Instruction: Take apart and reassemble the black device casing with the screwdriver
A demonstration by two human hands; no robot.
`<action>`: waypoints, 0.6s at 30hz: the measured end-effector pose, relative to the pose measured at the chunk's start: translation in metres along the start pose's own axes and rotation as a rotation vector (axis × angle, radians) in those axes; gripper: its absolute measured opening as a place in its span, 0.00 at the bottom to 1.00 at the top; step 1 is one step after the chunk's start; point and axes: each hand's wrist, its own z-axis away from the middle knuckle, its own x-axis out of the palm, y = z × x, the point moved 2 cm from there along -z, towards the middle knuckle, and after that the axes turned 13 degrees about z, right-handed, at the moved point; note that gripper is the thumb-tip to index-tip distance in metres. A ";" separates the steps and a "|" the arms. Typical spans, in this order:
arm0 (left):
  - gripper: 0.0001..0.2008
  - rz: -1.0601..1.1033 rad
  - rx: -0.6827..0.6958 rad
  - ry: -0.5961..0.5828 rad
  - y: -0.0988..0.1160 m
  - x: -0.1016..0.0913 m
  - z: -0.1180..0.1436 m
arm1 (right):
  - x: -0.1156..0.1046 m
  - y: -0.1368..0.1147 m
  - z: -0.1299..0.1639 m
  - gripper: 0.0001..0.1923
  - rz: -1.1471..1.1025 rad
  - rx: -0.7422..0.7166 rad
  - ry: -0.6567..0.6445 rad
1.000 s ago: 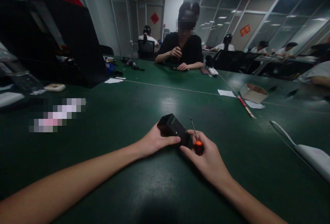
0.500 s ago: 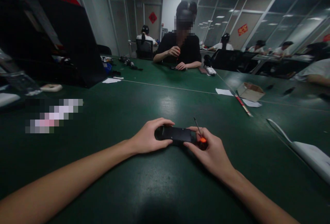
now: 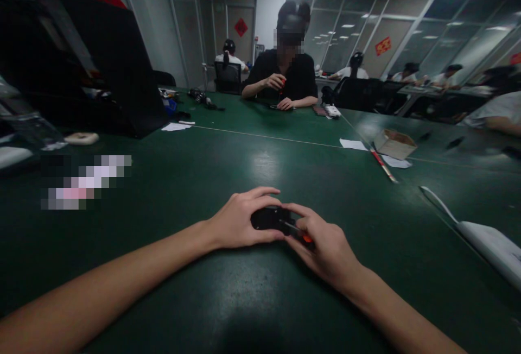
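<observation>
Black plastic device (image 3: 271, 217) gripped in both hands just above the dark green table surface (image 3: 252, 299), screwdriver applied.

The left hand (image 3: 240, 221) was wrapped closed around the device's left end; the right hand (image 3: 325, 245) was closed on a small orange-handled screwdriver (image 3: 299, 233), its shaft angled onto the device. Judged risks: the tip could slip out of the fastener and score the casing or strike the left fingers (image 3: 264, 194), because these lay just beside the tip; a freed screw could roll off across the table. The fastener, the tip's seating and the device's underside were hidden by the hands. Dim light blurred the casing details.
</observation>
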 end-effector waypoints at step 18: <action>0.26 0.096 0.003 0.183 -0.008 -0.005 0.003 | -0.034 0.045 -0.004 0.15 0.184 0.336 -0.221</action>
